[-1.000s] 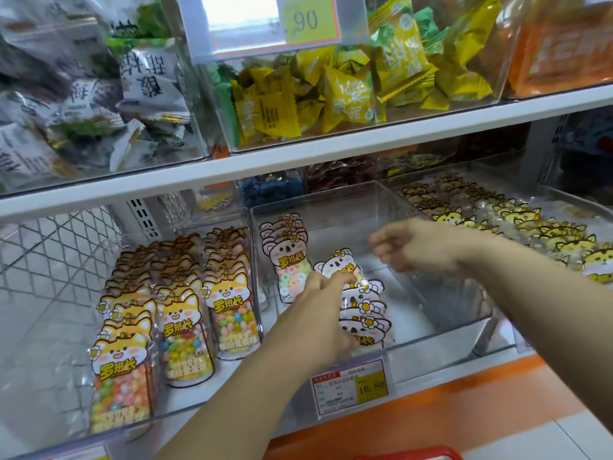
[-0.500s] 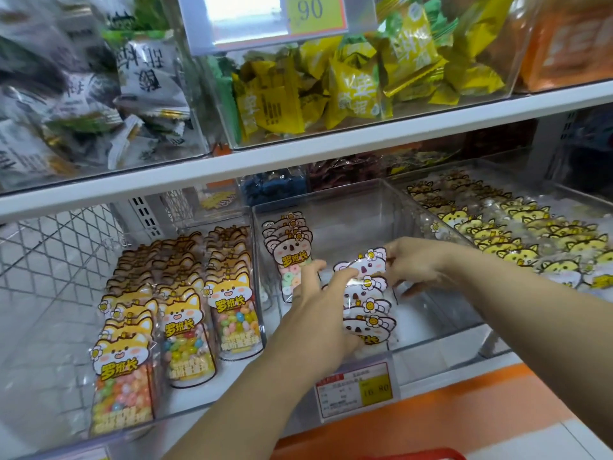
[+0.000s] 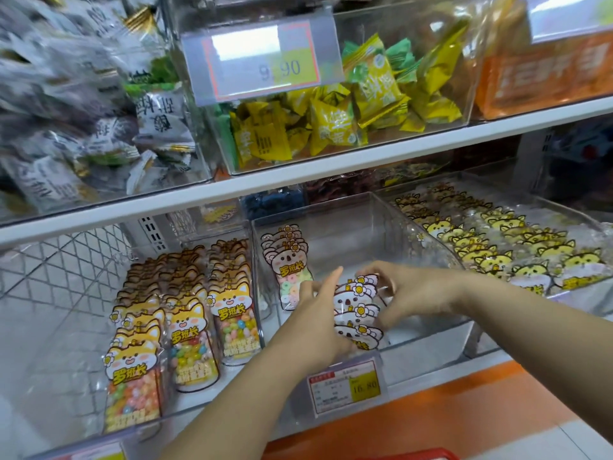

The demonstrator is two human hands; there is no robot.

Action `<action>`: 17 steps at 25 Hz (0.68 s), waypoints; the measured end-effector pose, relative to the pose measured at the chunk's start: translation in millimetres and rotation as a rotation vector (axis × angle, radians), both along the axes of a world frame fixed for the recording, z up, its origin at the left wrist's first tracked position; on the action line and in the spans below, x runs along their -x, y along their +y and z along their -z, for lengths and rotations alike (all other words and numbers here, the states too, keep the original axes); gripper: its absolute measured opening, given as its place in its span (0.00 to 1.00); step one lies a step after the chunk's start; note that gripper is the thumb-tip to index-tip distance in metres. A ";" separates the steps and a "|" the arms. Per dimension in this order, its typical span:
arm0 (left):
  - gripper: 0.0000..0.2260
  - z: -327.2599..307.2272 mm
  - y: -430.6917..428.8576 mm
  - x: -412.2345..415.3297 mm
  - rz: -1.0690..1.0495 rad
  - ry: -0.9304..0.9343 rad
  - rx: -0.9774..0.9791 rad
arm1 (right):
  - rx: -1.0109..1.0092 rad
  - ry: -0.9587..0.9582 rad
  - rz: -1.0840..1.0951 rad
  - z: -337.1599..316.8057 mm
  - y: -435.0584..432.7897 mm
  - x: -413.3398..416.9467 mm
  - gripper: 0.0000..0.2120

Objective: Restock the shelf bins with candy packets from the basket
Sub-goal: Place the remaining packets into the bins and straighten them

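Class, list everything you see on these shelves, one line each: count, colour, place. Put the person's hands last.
bin: one, clear, middle
koala stack: several packets, white-pink, bin front, between hands
koala row: several, white-pink, bin back-left
fox packets: three rows, orange-yellow, left of bin
cat packets: many, yellow, right of bin
sachets: many, yellow-green, above bin
price tag: one, white-yellow, below bin front
basket: one, red, bottom edge
left hand: one, holding stack's left side
right hand: one, gripping stack's right side
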State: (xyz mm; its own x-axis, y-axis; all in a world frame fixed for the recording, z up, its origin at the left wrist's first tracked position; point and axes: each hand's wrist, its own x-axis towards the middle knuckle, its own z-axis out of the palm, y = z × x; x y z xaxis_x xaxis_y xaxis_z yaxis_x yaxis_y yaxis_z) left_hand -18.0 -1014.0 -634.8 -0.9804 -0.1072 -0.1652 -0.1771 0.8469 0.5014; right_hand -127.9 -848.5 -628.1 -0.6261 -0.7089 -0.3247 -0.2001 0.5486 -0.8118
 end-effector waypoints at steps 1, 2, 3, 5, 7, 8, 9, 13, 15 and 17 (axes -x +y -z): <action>0.49 1.2 0.5 -0.3 -0.012 0.013 -0.005 | 0.036 -0.028 0.043 -1.4 -2.0 -4.3 0.38; 0.47 1.8 1.6 -0.1 -0.026 0.027 -0.012 | 0.076 -0.088 0.085 -3.5 -1.6 -6.5 0.41; 0.45 2.9 2.1 0.8 -0.041 0.041 -0.021 | 0.107 -0.158 0.100 -6.3 -0.1 -8.3 0.46; 0.42 5.3 3.1 5.3 -0.070 0.060 -0.046 | 0.064 -0.177 0.061 -9.9 1.0 -11.7 0.56; 0.41 6.0 5.9 12.4 -0.099 0.079 -0.088 | -0.079 -0.005 0.046 -3.3 -4.3 -14.4 0.58; 0.41 6.3 7.1 16.6 -0.113 0.086 -0.112 | -0.127 0.088 0.081 3.1 -8.6 -13.0 0.56; 0.41 6.8 8.1 20.9 -0.122 0.094 -0.124 | -0.141 0.143 0.128 9.4 -12.1 -10.0 0.53; 0.39 4.5 9.5 46.3 -0.137 0.161 -0.071 | -0.070 0.115 0.319 24.9 -23.0 16.4 0.37; 0.37 3.1 8.7 66.3 -0.137 0.185 -0.004 | -0.018 0.123 0.412 29.0 -29.1 30.0 0.32; 0.35 1.2 7.7 86.5 -0.092 0.199 0.095 | 0.011 0.138 0.496 32.8 -34.4 43.1 0.30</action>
State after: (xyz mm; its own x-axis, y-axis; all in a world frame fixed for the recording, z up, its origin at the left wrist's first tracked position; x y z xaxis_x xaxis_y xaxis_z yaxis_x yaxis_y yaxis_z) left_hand -104.5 -1006.3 -636.0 -0.9781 -0.2034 0.0453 -0.1613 0.8768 0.4530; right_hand -171.0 -882.9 -660.9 -0.9243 -0.3188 -0.2101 -0.0234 0.5965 -0.8022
